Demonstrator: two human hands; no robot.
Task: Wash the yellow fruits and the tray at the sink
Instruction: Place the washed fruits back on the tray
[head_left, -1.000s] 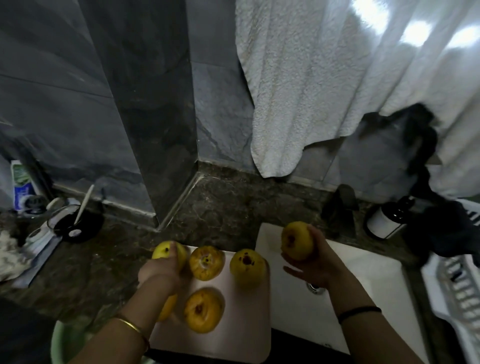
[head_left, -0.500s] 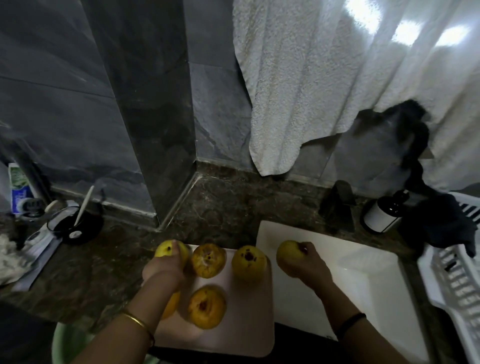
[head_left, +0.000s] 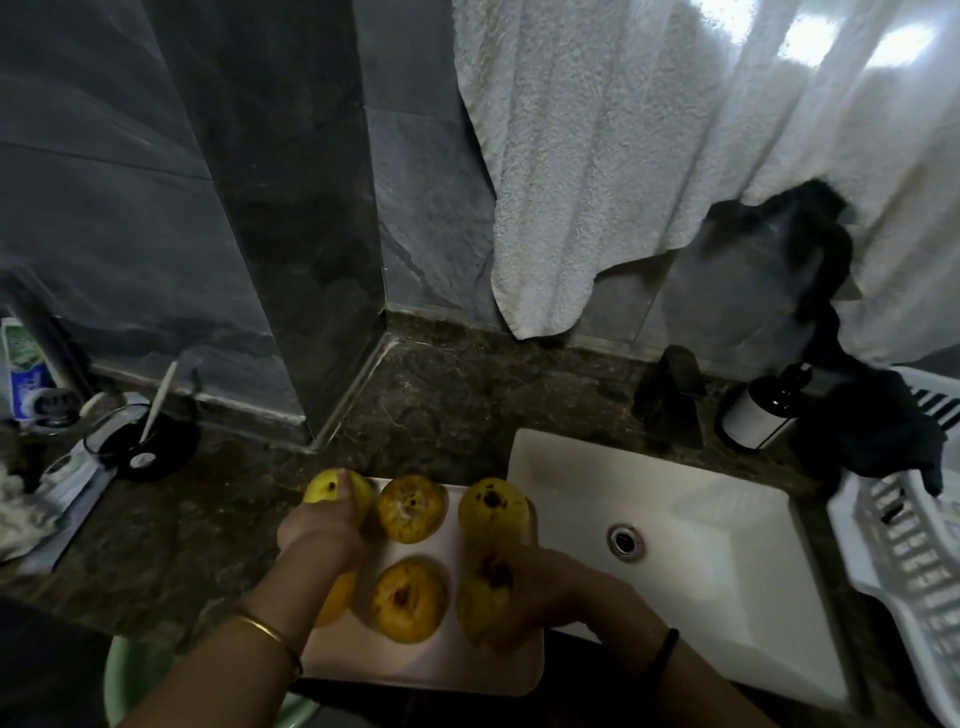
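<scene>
Gripping the corner fruit (head_left: 332, 488), the left hand (head_left: 318, 535), and the right hand (head_left: 545, 597) clutching the near fruit (head_left: 483, 603), could knock loose fruits (head_left: 410, 509) between them off the tray (head_left: 415, 667).

Fruits (head_left: 410, 509) were yellow with brown blemishes. Tray (head_left: 457, 667) was pale pink. Sink (head_left: 727, 561) and towel (head_left: 571, 182) were white. Worktop (head_left: 441, 405) was dark brown, veined. Wall tiles (head_left: 104, 208) were grey.

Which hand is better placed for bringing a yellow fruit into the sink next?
Probably the right hand: its grip holds the front-right fruit at the tray edge beside the sink. The left hand holds the back-left fruit, farther away.
</scene>
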